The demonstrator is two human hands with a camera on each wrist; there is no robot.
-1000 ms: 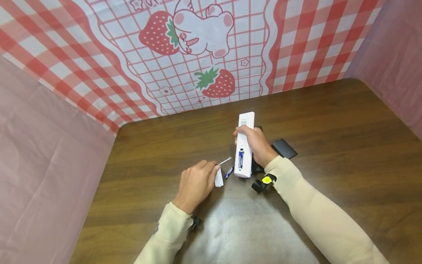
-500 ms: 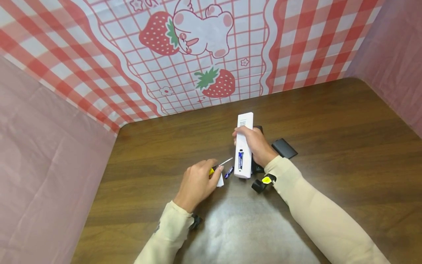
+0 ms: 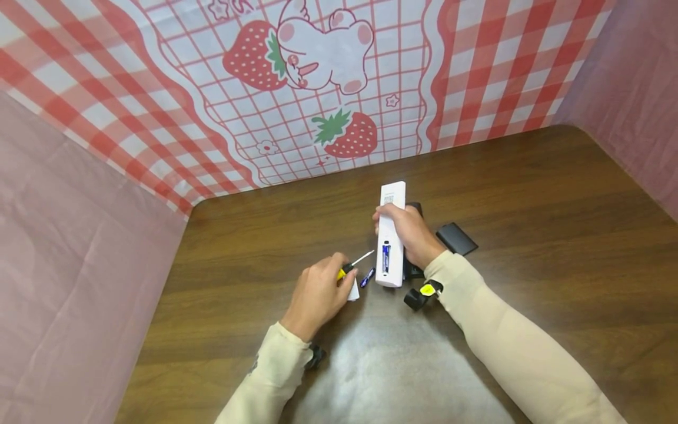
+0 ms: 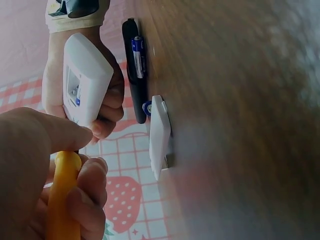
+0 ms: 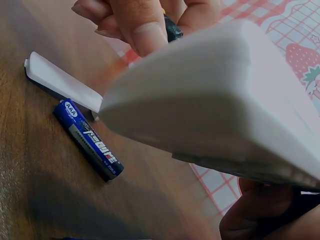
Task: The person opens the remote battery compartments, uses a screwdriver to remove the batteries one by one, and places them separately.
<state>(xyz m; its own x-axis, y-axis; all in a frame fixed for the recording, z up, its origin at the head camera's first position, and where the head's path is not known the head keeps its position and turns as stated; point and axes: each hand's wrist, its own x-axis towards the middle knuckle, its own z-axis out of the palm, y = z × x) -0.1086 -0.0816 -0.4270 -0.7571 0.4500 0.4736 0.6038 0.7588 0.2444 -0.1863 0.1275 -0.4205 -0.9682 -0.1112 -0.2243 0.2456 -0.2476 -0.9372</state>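
Observation:
My left hand [image 3: 316, 297] holds a screwdriver [image 3: 345, 271] by its yellow and black handle, the bare shaft pointing toward the remote. In the left wrist view, thumb and fingers wrap the yellow handle [image 4: 63, 200]. My right hand [image 3: 414, 234] grips a white remote control [image 3: 388, 235], back side up. Its battery compartment is uncovered, with a blue battery [image 3: 386, 259] inside. A loose blue AAA battery [image 5: 89, 140] lies on the table between the hands. Beside it, partly behind my left fingers in the head view, is a white battery cover [image 5: 64, 82]. The screwdriver tip appears apart from the remote.
Under my right hand lies a black remote-like object [image 4: 133, 90], with another blue battery [image 4: 138, 56] at it. A flat black piece [image 3: 457, 238] rests on the brown wooden table [image 3: 540, 235] to the right. A strawberry-print cloth [image 3: 212, 118] stands behind the table.
The screwdriver's yellow handle has come into view as my left fingers shifted and its shaft turned slightly upward. The white remote has moved slightly left and down in my right hand.

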